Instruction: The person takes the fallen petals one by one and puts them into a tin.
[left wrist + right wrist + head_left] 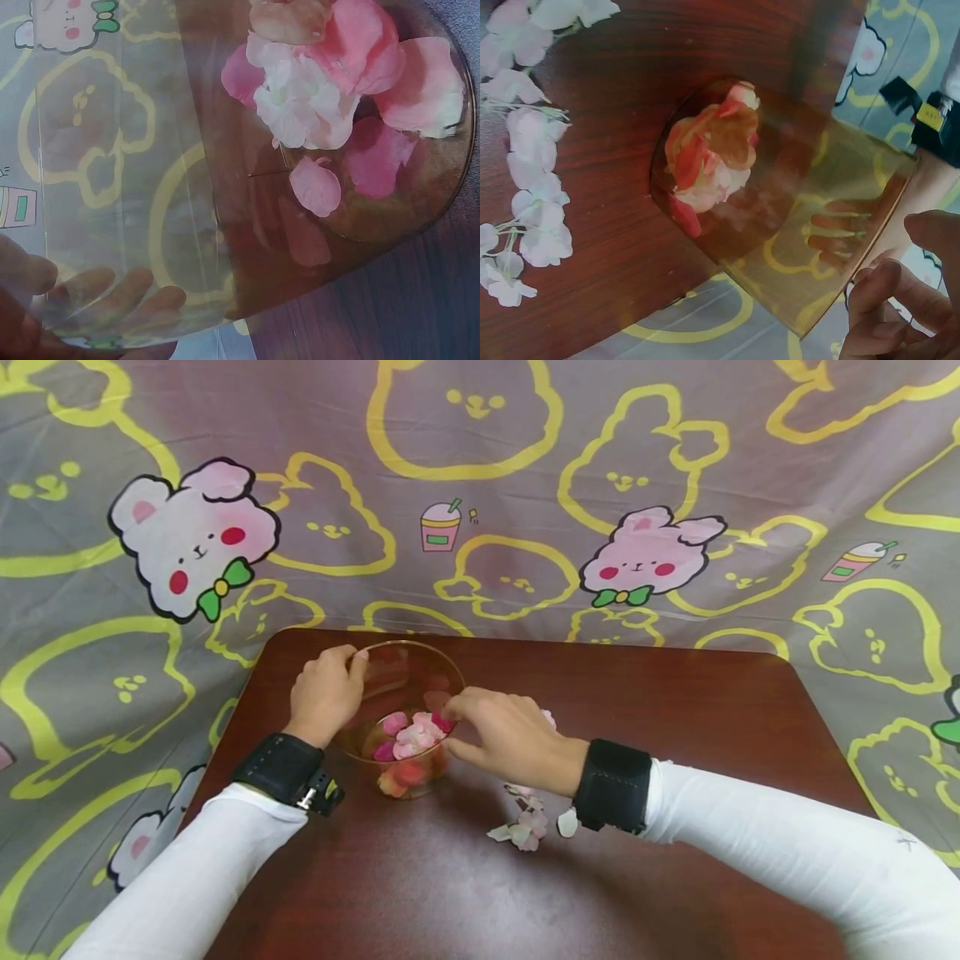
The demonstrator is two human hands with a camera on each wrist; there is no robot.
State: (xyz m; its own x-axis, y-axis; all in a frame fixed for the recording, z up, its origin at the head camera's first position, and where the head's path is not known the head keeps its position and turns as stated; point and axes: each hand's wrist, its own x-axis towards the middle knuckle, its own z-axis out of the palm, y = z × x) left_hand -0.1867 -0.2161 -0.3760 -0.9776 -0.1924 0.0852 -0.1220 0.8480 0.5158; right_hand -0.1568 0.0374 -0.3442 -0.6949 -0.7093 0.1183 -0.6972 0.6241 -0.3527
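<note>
Bowl: a clear glass bowl [401,718] stands on the dark wooden tabletop [675,735], between my two hands and touching both.
Petals in bowl: pink, red and white petals [411,739] lie at the bottom of the bowl, directly below the fingers of my right hand.
Right hand: my right hand [510,739] reaches from the right over the near rim. Its fingers [457,703] point left and down into the bowl and are bent together at the tips. I cannot tell if they pinch a petal or only touch the heap.
Left hand: my left hand [326,693] grips the far-left wall of the bowl, thumb over the rim at the top. In the left wrist view my fingers [112,289] show through the glass, curled on the outside.
Which hand is nearer: the right hand is nearer to the petals; the left hand only holds the glass.
Loose blossoms: white and pale pink blossoms [525,827] lie on the tabletop just behind my right wrist, toward me, apart from the bowl. In the right wrist view they lie in a row [532,187] beside the bowl.
Background: a grey cloth [480,485] with yellow outlines and pink bunnies hangs behind the tabletop.
</note>
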